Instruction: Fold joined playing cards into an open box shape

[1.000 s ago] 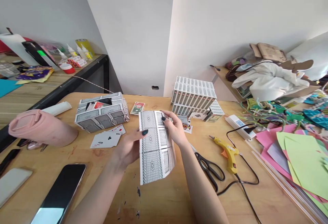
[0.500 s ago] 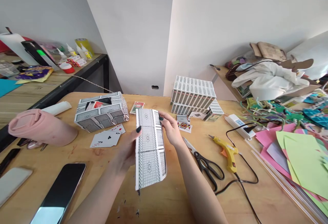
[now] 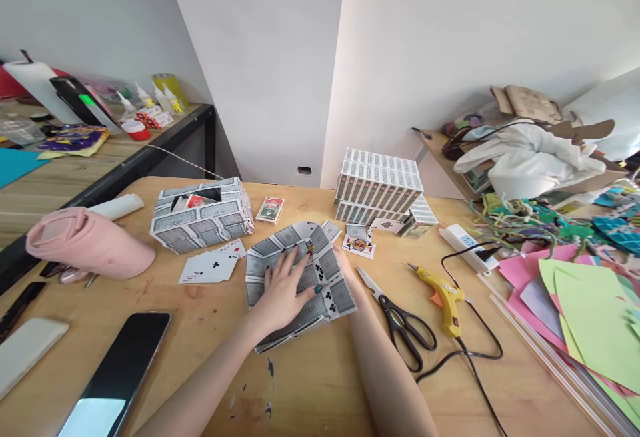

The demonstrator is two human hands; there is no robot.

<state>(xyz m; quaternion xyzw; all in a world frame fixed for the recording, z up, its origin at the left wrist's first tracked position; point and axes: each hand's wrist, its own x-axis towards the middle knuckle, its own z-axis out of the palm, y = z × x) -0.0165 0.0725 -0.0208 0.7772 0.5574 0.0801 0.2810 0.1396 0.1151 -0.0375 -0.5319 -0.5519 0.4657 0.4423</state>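
A curved piece made of joined playing cards (image 3: 345,297) is held over the middle of the table, its hollow inside turned toward me. Across that inside lies my left hand (image 3: 285,290), its fingers spread and pressing on the grey card backs, the thumb near some club cards. My right hand (image 3: 345,260) holds the piece from behind at its right side; its fingers are mostly hidden by the cards. To the left stands a box covered with cards (image 3: 200,224), with an opening in its top. Loose playing cards (image 3: 213,267) lie fanned in front of that box.
Scissors (image 3: 400,324) and a yellow glue gun (image 3: 445,297) with a black cord lie right, near a power strip (image 3: 467,247) and coloured paper (image 3: 585,317). Card packs (image 3: 377,184) are stacked behind. Left are a phone (image 3: 120,370) and a pink tumbler (image 3: 90,244).
The card piece has turned from its outer side to its hollow inside and tipped back. My left hand has moved from its left edge onto the inside; my right hand has gone behind it.
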